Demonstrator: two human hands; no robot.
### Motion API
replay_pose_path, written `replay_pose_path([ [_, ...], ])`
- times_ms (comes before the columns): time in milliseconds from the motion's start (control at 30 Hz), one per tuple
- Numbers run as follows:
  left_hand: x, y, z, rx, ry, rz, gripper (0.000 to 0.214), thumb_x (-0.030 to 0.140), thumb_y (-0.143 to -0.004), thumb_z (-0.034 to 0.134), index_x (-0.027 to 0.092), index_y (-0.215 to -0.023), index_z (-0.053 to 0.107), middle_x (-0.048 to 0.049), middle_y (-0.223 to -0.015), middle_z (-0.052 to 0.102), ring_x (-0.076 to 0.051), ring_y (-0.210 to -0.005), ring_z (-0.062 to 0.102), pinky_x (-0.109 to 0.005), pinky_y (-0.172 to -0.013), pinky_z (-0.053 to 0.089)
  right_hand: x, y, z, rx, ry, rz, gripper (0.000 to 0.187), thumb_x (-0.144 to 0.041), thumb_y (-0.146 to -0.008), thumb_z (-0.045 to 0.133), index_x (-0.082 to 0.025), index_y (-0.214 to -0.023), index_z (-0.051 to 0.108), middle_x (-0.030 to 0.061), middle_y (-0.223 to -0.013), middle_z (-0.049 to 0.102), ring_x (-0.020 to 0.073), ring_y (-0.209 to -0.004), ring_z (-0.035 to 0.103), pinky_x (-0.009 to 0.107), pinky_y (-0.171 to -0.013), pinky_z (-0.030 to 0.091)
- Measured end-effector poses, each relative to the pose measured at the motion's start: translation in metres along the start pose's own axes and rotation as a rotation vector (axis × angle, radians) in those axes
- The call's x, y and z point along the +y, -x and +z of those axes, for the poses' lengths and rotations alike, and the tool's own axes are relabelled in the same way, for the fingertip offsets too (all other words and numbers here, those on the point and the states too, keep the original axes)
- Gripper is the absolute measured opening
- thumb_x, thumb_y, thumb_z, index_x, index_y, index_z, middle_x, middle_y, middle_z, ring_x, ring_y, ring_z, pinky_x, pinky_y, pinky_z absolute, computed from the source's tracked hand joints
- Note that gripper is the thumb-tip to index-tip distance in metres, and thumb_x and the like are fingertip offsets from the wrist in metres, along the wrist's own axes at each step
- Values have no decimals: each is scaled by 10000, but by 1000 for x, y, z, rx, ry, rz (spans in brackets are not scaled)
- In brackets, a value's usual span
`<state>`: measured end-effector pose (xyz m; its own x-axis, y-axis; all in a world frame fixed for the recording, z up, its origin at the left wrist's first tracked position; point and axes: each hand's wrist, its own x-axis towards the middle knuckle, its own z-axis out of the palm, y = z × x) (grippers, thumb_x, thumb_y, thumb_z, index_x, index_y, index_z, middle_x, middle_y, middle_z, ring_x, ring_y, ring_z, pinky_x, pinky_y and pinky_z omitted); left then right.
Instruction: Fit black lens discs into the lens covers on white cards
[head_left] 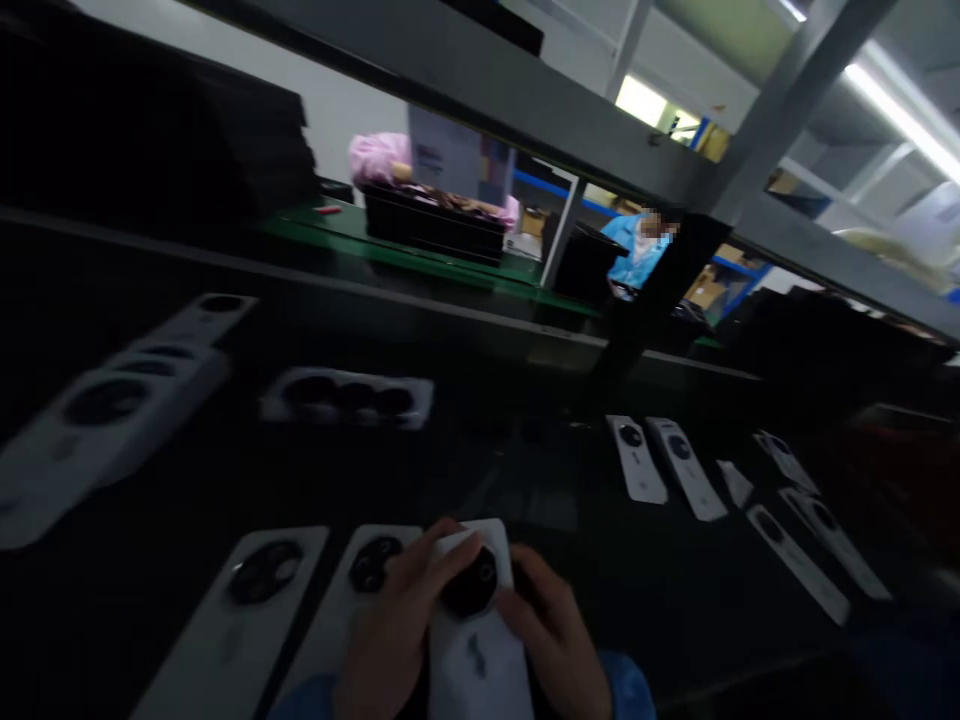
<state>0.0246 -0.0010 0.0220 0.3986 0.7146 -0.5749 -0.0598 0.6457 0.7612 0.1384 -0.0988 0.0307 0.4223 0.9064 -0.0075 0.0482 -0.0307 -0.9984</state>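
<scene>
Between my two hands is a white phone back cover (pixel 480 660) with a round black camera area near its top end and a dark mark below it. My left hand (pixel 394 625) grips its left side, the index finger lying across the camera area. On the right edge, my right hand (pixel 553 630) is closed with the thumb near the camera area. Beside my left hand lies a similar white cover (pixel 322 640), partly hidden by that hand. Another white cover (pixel 217 625) lies further left, its camera area facing up.
Stacked white covers (pixel 56 455) are at the far left. A pale strip with three dark discs (pixel 349 398) lies at mid-table. Several covers (pixel 637 465) are spread to the right. Beyond a grey beam (pixel 480 80) stand a black crate (pixel 435 228) and a person in blue (pixel 634 250).
</scene>
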Motion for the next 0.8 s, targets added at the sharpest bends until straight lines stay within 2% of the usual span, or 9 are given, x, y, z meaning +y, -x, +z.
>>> replay_pose_path([
  [67, 3, -1, 7, -1, 42, -49, 319, 338, -614, 789, 204, -878, 670, -30, -937, 657, -281, -1029, 587, -292, -747, 506, -1, 3, -5, -54, -53, 27, 322, -325, -849, 566, -235, -1155, 610, 32, -1044, 671, 189, -938, 614, 263, -836, 473],
  [167, 3, 1, 14, -41, 146, -104, 317, 308, -626, 783, 194, -896, 662, -27, -910, 665, -230, -946, 614, -273, -736, 492, -1, 7, -8, -44, -49, 47, 331, -340, -859, 564, -251, -1173, 615, 45, -1132, 661, 224, -1048, 598, 297, -898, 464],
  [367, 4, 2, 14, -280, 149, -46, 279, 370, -604, 789, 166, -711, 631, 3, -741, 608, -166, -769, 573, -259, -711, 472, -3, 13, -5, 29, -62, 167, 470, -485, -838, 560, -225, -1227, 599, 75, -1215, 633, 273, -1157, 549, 357, -952, 457],
  [567, -2, -2, 16, -371, 140, -3, 284, 393, -650, 751, 168, -687, 581, 29, -655, 550, -117, -637, 507, -237, -620, 437, -5, 14, -3, 86, -70, 254, 594, -601, -801, 531, -192, -1225, 609, 81, -1259, 609, 277, -1206, 512, 361, -1006, 414],
  [667, -7, -2, 18, -375, 122, 50, 254, 406, -710, 705, 186, -742, 583, 23, -681, 567, -127, -662, 516, -247, -637, 435, -2, 14, -2, 106, -61, 260, 605, -604, -807, 519, -188, -1240, 595, 78, -1278, 595, 267, -1215, 504, 351, -1017, 400],
  [800, -10, 3, 21, -316, 73, 116, 250, 432, -782, 635, 224, -917, 602, 15, -775, 597, -145, -753, 540, -256, -709, 440, -2, 12, 3, 137, -24, 236, 579, -597, -824, 498, -203, -1236, 598, 77, -1261, 600, 262, -1205, 507, 340, -1003, 409],
])
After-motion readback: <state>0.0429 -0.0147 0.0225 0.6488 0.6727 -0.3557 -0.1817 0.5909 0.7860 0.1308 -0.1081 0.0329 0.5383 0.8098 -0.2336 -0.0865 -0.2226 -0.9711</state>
